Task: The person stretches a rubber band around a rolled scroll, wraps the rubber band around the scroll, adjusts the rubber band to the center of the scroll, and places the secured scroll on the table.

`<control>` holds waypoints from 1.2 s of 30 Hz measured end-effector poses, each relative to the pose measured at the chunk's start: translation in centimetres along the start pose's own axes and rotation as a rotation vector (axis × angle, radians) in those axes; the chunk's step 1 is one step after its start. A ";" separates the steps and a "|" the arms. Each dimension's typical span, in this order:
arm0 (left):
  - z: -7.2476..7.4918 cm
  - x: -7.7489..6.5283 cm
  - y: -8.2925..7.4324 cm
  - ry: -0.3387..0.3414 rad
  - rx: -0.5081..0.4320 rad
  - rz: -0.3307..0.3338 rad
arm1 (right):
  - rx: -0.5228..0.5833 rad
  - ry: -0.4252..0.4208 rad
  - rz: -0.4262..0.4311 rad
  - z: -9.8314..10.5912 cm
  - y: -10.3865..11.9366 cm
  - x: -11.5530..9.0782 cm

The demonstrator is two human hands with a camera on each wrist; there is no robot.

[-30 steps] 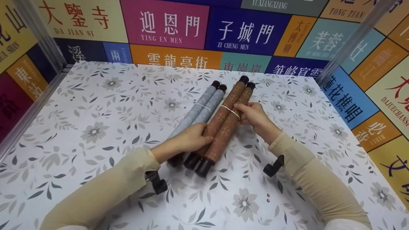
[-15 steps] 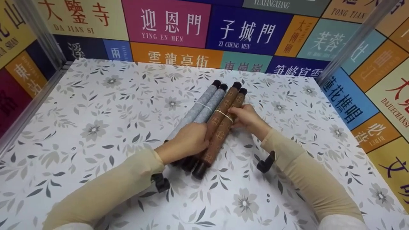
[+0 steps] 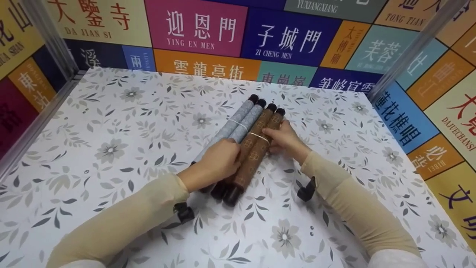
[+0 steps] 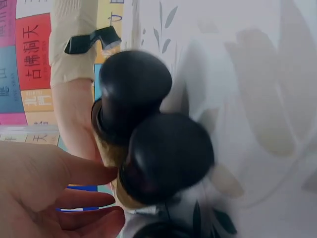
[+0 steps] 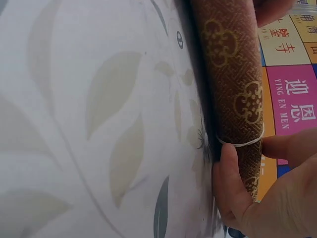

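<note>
Two brown patterned scrolls (image 3: 254, 155), tied side by side with a white elastic band (image 3: 259, 137), lie aslant on the table. My right hand (image 3: 285, 139) pinches them at the band, thumb on one side and fingers on the other. Lower down, my left hand (image 3: 217, 160) grips the same pair; its fingers are partly hidden in the head view. Black end knobs (image 4: 168, 156) show close up in the left wrist view. Against the left side of the brown pair lie two grey-blue scrolls (image 3: 238, 124), also banded, their lower part covered by my left hand and wrist.
A white cloth (image 3: 111, 208) with grey leaves and flowers covers the table. Behind it stands a wall of coloured panels (image 3: 197, 29) with lettering. Clear-looking corner posts (image 3: 412, 48) rise at the back right and back left.
The brown scrolls have moved left and slightly toward me, from apart at their far ends to lying alongside the grey-blue pair. Both hands moved with them; the grey-blue scrolls stayed nearly still.
</note>
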State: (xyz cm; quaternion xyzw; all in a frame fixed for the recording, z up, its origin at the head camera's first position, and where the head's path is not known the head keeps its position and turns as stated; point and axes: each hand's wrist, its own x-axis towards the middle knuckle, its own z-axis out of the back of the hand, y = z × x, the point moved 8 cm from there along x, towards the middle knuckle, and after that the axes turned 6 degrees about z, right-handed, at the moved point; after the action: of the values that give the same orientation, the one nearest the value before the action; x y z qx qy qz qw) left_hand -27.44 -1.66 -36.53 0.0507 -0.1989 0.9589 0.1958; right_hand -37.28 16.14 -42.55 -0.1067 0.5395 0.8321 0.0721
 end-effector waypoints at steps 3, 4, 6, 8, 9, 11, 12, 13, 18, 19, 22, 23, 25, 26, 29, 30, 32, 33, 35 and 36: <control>0.6 0.6 1.2 -0.041 0.056 0.018 | -0.005 0.040 -0.023 0.0 -0.1 -0.1; 0.9 0.8 1.8 -0.048 0.074 0.037 | 0.000 0.051 -0.027 -0.1 -0.1 -0.2; 1.3 1.3 3.1 -0.045 0.104 0.089 | 0.017 0.070 -0.022 -0.3 0.1 -0.3; 1.4 1.7 4.6 -0.012 0.105 0.154 | 0.022 0.088 -0.010 -0.6 0.3 -0.3; 1.4 1.9 5.3 0.014 0.091 0.182 | 0.024 0.098 -0.007 -0.8 0.3 -0.3; 1.1 2.0 6.5 0.081 0.060 0.224 | 0.029 0.108 -0.004 -1.0 0.3 -0.3; 0.9 2.0 6.8 0.114 0.037 0.232 | 0.033 0.110 -0.005 -1.0 0.2 -0.2; 0.7 2.1 7.1 0.140 0.012 0.236 | 0.032 0.111 -0.003 -1.1 0.2 -0.1; 0.2 2.3 7.3 0.188 -0.068 0.220 | 0.032 0.117 0.029 -1.0 0.2 0.5; 0.1 2.3 7.2 0.192 -0.082 0.221 | 0.018 0.121 0.046 -1.0 0.4 0.6; -0.2 2.2 6.7 0.209 -0.096 0.213 | -0.014 0.115 0.094 -0.9 0.7 1.0; -0.3 2.2 6.5 0.216 -0.099 0.211 | -0.032 0.112 0.110 -0.8 0.9 1.1; -0.5 2.2 6.1 0.220 -0.104 0.203 | -0.065 0.113 0.145 -0.7 1.3 1.3; -0.4 2.2 6.0 0.214 -0.104 0.198 | -0.079 0.115 0.161 -0.7 1.5 1.4; -0.3 2.3 5.6 0.197 -0.119 0.191 | -0.142 0.133 0.205 -0.6 2.0 1.7; -0.3 2.3 5.4 0.189 -0.120 0.190 | -0.169 0.142 0.219 -0.6 2.1 1.8; -0.2 2.4 5.2 0.170 -0.113 0.185 | -0.225 0.158 0.242 -0.6 2.4 2.1; -0.2 2.5 5.1 0.164 -0.110 0.184 | -0.252 0.165 0.253 -0.5 2.5 2.2; -0.3 2.6 5.0 0.150 -0.099 0.184 | -0.305 0.177 0.278 -0.6 2.8 2.4; -0.3 2.7 4.9 0.145 -0.092 0.183 | -0.337 0.179 0.292 -0.5 2.9 2.5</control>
State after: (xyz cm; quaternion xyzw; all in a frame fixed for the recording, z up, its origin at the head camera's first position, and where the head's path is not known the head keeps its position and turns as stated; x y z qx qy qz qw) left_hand -31.87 -4.68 -38.11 -0.0460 -0.2318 0.9638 0.1236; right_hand -40.31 14.49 -40.82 -0.1115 0.4069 0.8992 -0.1162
